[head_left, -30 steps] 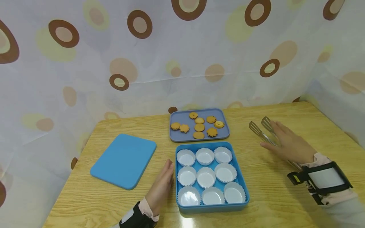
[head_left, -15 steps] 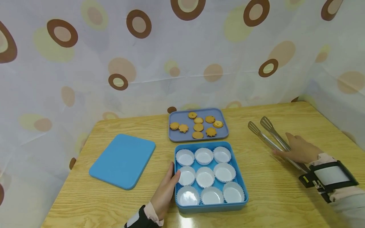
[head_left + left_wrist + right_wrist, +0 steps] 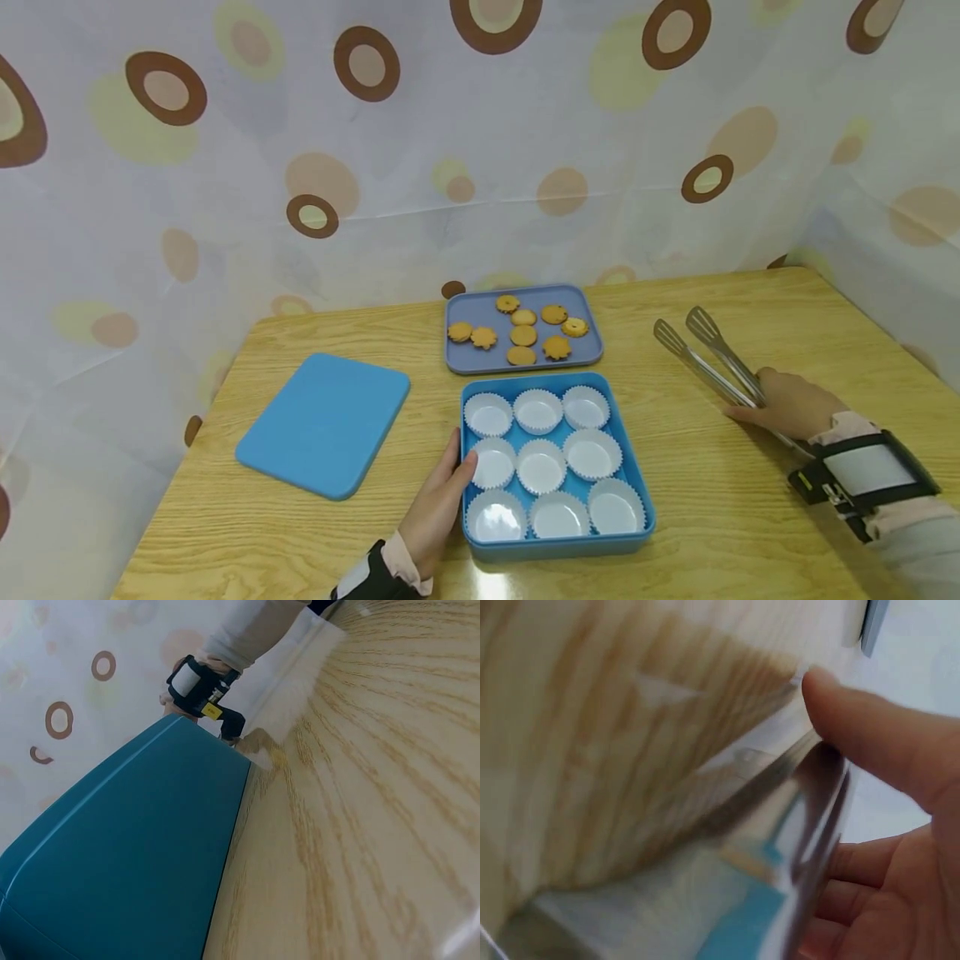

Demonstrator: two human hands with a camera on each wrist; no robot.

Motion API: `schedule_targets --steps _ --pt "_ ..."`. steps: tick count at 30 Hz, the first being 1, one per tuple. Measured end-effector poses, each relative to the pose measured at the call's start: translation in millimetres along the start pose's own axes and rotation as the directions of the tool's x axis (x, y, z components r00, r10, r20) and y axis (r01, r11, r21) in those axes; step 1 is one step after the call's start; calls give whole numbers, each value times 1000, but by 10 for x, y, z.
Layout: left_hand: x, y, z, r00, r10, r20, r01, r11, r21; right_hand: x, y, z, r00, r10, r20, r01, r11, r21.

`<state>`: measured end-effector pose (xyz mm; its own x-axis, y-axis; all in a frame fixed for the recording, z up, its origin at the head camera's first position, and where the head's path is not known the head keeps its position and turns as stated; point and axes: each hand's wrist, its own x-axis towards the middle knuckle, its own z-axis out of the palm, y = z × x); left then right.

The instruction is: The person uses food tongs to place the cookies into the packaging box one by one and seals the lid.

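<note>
A blue box [image 3: 557,547] holding several white fluted paper cups [image 3: 542,467] stands at the middle front in the head view. At its left wall, my left hand [image 3: 435,508] grips the side, thumb over the rim and fingers along the outside. The left wrist view shows the box's blue side [image 3: 142,832] but not that hand. To the right, my right hand [image 3: 798,404] holds metal tongs [image 3: 716,367] lying slantwise over the table, slotted ends pointing away. Close up, the thumb [image 3: 877,727] and curled fingers lie on either side of the tongs' shiny metal [image 3: 810,817].
Behind the box lies a grey-blue tray [image 3: 467,363] with several cookies [image 3: 524,335]. A flat blue lid-like panel [image 3: 322,425] rests at the left of the wooden table [image 3: 675,508]. A patterned curtain [image 3: 450,142] rises along the back.
My left hand has moved up against the box's left side, its thumb now over the rim. My right hand has slid back along the tongs and curled its fingers round them.
</note>
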<state>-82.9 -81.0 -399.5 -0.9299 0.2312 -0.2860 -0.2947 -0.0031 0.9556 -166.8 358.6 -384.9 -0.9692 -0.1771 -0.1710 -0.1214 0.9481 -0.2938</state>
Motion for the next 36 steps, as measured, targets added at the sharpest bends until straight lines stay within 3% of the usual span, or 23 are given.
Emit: schedule_targets --steps 7,18,25,36 --pt "6 -9 -1 1000 13 1 -13 1000 -4 -30 -4 16 999 8 -33 -9 1000 -30" --pt "-2 1 -1 1000 -14 -20 14 1000 2 -25 -47 -68 998 0 -68 2 1000 31" --pt "-5 -6 -6 1000 -12 -17 13 1000 3 40 -241 -193 995 -35 -95 44 995 88" --pt "16 -17 -7 1000 -9 -12 9 1000 16 377 -729 -378 987 -119 -109 123 992 34"
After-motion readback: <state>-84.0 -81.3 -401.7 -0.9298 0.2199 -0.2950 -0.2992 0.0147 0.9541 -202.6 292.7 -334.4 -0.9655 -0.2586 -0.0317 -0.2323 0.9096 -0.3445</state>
